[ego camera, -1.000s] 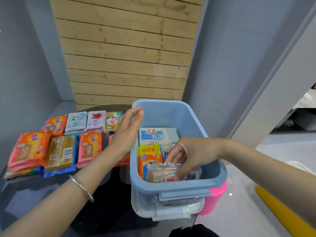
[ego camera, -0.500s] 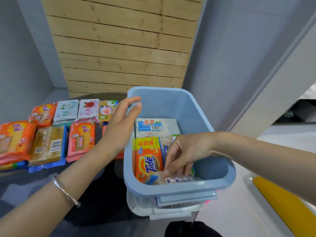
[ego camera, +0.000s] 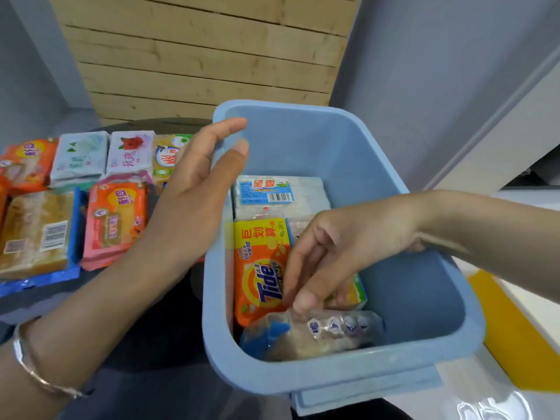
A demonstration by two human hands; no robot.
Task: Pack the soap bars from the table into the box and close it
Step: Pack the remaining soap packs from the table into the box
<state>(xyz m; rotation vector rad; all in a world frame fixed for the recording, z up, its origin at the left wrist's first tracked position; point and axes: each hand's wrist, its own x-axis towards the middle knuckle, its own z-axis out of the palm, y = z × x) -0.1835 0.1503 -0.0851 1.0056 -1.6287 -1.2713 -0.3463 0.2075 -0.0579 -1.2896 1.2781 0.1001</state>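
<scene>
blue box (ego camera: 419,301) holds tide bar (ego camera: 260,278), white bar (ego camera: 274,197), clear-wrapped bar (ego camera: 318,336)

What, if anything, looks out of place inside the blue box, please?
The clear-wrapped soap bar at the near end of the box lies tilted crosswise, overlapping the Tide bar, while the others lie flat; the right hand touches it.

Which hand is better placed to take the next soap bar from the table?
Left. The left hand is open at the left rim of the box, right beside the orange soap bar on the table. The right hand is down inside the box, touching the clear-wrapped bar.
</scene>
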